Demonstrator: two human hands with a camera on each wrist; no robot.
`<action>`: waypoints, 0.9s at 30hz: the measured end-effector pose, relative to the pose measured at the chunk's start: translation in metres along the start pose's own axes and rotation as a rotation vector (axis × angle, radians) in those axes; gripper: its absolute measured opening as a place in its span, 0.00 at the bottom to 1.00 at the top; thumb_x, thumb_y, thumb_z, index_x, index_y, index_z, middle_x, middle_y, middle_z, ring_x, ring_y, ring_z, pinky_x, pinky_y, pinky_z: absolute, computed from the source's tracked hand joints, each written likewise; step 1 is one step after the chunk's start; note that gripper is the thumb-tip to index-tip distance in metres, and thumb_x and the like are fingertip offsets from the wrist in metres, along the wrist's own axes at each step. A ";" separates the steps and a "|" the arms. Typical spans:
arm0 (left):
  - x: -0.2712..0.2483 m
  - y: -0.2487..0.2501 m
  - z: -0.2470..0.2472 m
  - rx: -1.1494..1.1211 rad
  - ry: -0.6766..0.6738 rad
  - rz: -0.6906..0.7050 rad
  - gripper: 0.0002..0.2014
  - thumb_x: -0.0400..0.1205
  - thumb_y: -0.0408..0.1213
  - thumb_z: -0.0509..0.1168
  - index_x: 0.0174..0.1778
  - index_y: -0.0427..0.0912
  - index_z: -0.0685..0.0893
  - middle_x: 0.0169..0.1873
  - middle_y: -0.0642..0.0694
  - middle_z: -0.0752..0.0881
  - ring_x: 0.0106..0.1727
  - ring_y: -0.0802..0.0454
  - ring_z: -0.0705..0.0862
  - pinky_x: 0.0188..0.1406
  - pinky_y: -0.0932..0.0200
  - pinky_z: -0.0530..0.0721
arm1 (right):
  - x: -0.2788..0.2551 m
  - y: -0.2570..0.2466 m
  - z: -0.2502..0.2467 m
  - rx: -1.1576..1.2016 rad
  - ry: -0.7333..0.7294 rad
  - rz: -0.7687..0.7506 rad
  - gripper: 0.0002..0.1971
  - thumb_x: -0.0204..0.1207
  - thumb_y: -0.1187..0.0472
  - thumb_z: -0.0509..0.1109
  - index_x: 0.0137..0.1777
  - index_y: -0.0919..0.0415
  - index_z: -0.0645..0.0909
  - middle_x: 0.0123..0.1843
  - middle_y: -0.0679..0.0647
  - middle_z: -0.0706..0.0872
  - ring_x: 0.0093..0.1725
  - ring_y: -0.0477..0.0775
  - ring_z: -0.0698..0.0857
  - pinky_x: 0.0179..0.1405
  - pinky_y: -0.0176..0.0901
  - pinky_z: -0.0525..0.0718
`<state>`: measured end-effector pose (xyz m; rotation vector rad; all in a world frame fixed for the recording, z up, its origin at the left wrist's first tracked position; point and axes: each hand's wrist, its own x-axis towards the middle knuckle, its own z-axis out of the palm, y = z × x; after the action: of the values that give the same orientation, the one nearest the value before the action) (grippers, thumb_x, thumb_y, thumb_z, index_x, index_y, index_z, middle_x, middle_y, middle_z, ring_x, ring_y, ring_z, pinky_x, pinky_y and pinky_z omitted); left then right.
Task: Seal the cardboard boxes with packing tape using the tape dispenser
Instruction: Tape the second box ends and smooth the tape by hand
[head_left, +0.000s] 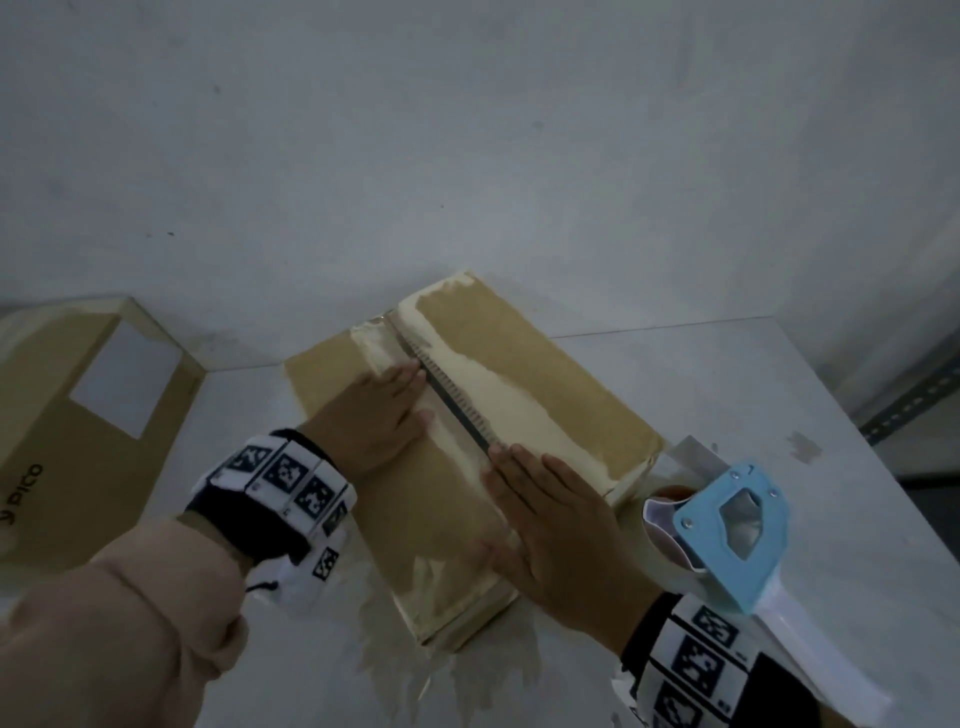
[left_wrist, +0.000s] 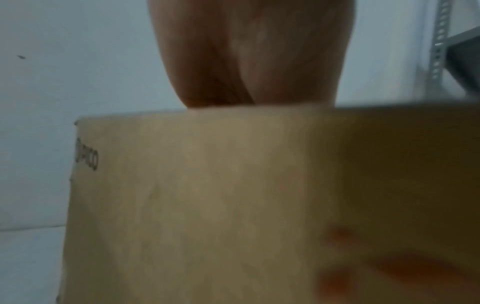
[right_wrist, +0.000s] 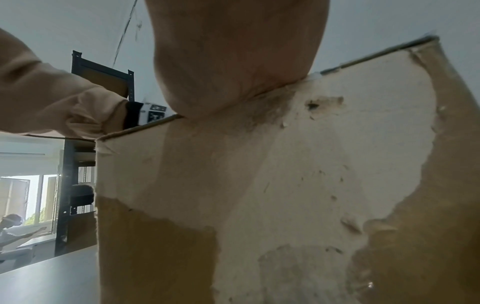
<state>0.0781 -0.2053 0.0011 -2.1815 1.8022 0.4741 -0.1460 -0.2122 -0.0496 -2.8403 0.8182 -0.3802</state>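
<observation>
A brown cardboard box lies on the white table, its top flaps torn pale along the centre seam, which still gapes a little. My left hand lies flat on the left flap, fingers straight toward the seam. My right hand presses flat on the near end of the seam. Neither hand holds anything. The blue and white tape dispenser stands on the table just right of the box, untouched. The wrist views show the box side and its torn face up close.
A second cardboard box with a white label stands at the left against the wall. The white table ends at the right, with a metal rack beyond it. Another person sits far off by a window.
</observation>
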 end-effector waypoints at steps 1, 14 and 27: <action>-0.006 0.005 0.004 0.010 0.003 0.022 0.30 0.87 0.51 0.38 0.82 0.40 0.42 0.83 0.45 0.41 0.83 0.53 0.42 0.80 0.57 0.42 | 0.000 0.000 0.000 0.003 -0.002 -0.002 0.36 0.82 0.39 0.39 0.64 0.63 0.80 0.66 0.59 0.83 0.65 0.56 0.81 0.63 0.52 0.79; -0.064 0.049 0.046 -0.067 0.109 0.210 0.59 0.55 0.72 0.08 0.82 0.47 0.42 0.80 0.52 0.36 0.82 0.51 0.37 0.79 0.56 0.40 | 0.002 0.005 -0.014 0.254 -0.075 0.001 0.42 0.75 0.30 0.37 0.73 0.59 0.71 0.77 0.54 0.71 0.76 0.50 0.68 0.75 0.43 0.61; -0.086 0.041 0.068 0.134 0.161 0.128 0.34 0.77 0.60 0.46 0.76 0.47 0.67 0.70 0.47 0.78 0.72 0.48 0.69 0.49 0.39 0.84 | -0.018 0.021 -0.010 0.024 -0.104 0.173 0.38 0.78 0.33 0.35 0.71 0.58 0.72 0.75 0.58 0.74 0.74 0.64 0.72 0.73 0.63 0.63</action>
<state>0.0180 -0.1083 -0.0252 -2.0744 2.0039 0.2017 -0.1737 -0.2211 -0.0481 -2.7144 1.0200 -0.2147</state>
